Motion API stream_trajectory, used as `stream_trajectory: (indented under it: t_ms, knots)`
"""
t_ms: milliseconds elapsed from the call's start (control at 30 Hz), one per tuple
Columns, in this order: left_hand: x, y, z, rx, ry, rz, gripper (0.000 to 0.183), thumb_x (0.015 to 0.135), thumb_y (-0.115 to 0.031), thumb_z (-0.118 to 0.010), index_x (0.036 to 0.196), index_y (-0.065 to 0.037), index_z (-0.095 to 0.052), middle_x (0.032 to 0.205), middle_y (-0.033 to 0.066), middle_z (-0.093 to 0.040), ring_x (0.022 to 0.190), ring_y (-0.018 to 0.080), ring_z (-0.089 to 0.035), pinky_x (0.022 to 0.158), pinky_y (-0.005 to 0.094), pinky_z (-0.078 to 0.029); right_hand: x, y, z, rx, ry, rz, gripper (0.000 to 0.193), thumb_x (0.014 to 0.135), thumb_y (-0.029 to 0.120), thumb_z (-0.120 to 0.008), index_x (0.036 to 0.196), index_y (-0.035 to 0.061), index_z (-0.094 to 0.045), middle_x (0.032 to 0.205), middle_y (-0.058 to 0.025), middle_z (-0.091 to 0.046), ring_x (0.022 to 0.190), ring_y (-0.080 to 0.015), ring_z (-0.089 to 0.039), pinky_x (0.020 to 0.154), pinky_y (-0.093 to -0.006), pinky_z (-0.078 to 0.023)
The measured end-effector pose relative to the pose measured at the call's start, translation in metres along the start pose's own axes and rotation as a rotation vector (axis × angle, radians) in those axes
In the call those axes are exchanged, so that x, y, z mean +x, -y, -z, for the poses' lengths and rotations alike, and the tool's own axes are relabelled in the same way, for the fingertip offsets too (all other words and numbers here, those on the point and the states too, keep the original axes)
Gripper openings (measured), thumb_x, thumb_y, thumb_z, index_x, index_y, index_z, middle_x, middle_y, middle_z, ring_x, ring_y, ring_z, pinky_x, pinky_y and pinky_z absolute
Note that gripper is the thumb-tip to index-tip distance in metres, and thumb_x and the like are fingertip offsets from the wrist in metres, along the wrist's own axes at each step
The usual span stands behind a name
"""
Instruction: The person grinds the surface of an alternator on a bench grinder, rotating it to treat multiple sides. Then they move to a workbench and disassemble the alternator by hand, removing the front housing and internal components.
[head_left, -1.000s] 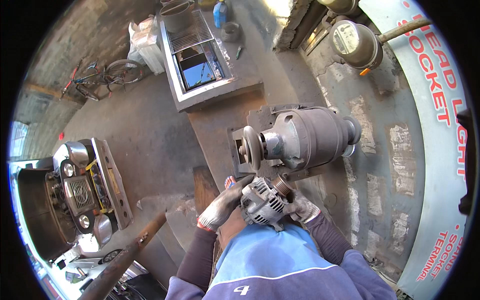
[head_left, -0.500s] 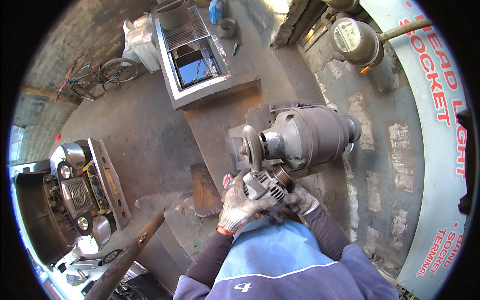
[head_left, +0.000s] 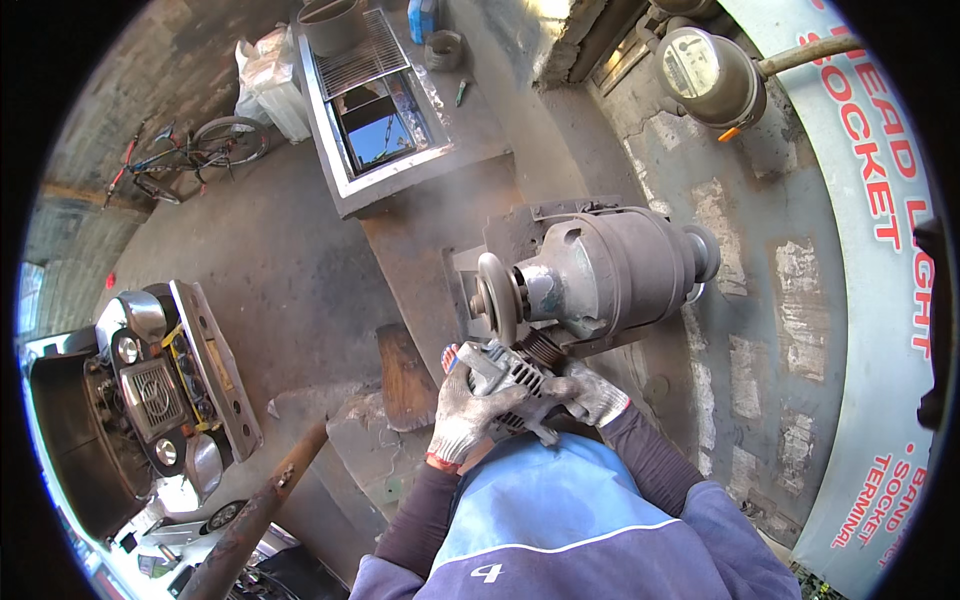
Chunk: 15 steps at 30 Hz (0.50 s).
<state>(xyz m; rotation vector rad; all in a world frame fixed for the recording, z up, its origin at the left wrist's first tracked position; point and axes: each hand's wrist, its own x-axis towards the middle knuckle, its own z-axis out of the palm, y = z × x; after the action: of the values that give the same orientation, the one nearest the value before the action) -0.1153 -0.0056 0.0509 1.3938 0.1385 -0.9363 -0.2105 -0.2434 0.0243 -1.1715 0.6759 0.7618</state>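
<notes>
1. Far left: a car front (head_left: 150,390) with its bonnet open, well apart from the work. A bicycle (head_left: 190,155) leans at the far wall.
2. Left of centre: a rusty pipe (head_left: 255,515) slants up from the near edge, and a worn wooden block (head_left: 405,375) lies on the floor (head_left: 270,260).
3. Centre: the left hand (head_left: 465,415), in a grey work glove, is clenched round the near side of a small alternator (head_left: 505,385).
4. Right of it: the right hand (head_left: 590,395), also gloved, grasps the alternator's other side. The part is held just below the grinding wheel (head_left: 495,298); whether it touches the wheel cannot be told.
5. Right: the bench grinder (head_left: 610,275) sits on its metal stand (head_left: 420,250), with a faint haze hanging over the stand.
6. Judgement: the part is being presented to the wheel. The next move calls for a firm two-handed grip and light, steady pressure, with glove fingers kept off the wheel.
</notes>
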Motion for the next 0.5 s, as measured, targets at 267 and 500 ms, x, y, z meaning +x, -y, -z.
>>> stream_trajectory:
  t_ms: [267, 500]
  knots:
    - [0.012, -0.001, -0.007, -0.228, 0.079, 0.013, 0.068, 0.083, -0.020, -0.091, 0.138, 0.005, -0.060, 0.125, 0.0116, -0.072, 0.112, 0.0191, -0.070, 0.100, 0.0347, -0.057, -0.013, 0.016, -0.004, 0.280, -0.010, -0.046, 0.053, 0.095, 0.041, -0.082, 0.134, 0.0090, -0.064, 0.089, 0.0044, -0.063, 0.048, 0.0023, -0.039, 0.036, -0.0162, -0.031]
    - [0.013, -0.006, -0.013, -0.249, 0.111, 0.014, 0.060, 0.088, -0.023, -0.087, 0.135, 0.006, -0.064, 0.121, 0.0107, -0.073, 0.106, 0.0179, -0.070, 0.096, 0.0344, -0.056, -0.020, 0.028, -0.007, 0.291, -0.062, 0.035, 0.045, 0.099, 0.037, -0.078, 0.128, 0.0038, -0.070, 0.096, 0.0032, -0.071, 0.056, 0.0038, -0.051, 0.039, -0.0155, -0.034]
